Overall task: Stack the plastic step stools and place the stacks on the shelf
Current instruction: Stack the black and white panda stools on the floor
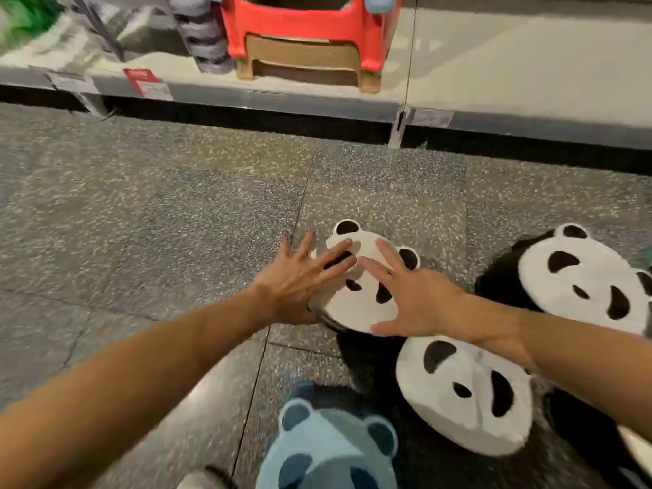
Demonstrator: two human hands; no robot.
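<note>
Fingers (310, 255) of left hand (300, 280) spread wide, laid against left edge and top of small panda stool (356, 298); thumb tucked under its near-left rim. Fingers (386, 254) of right hand (420, 298) likewise splayed, resting on top of same panda stool at its right side, thumb stretched along its near edge. Both hands flat rather than curled; cannot tell whether stool is lifted or merely pressed. Small panda stool out on speckled floor (158, 213), short of the shelf (494, 82). Just nearer than small panda stool and to its right, second panda stool (462, 393), white face, black ears and eyes. Right of small panda stool and slightly farther out, third panda stool (582, 277) with black sides. Nearer than small panda stool, close to bottom edge, blue panda stool (328, 450). Beyond small panda stool, on low shelf, red stool (307, 26) nested over tan stool (303, 61), grey ribbed column (204, 33) beside them on the left. Price tags (144, 82) clipped along shelf front, blurred
</note>
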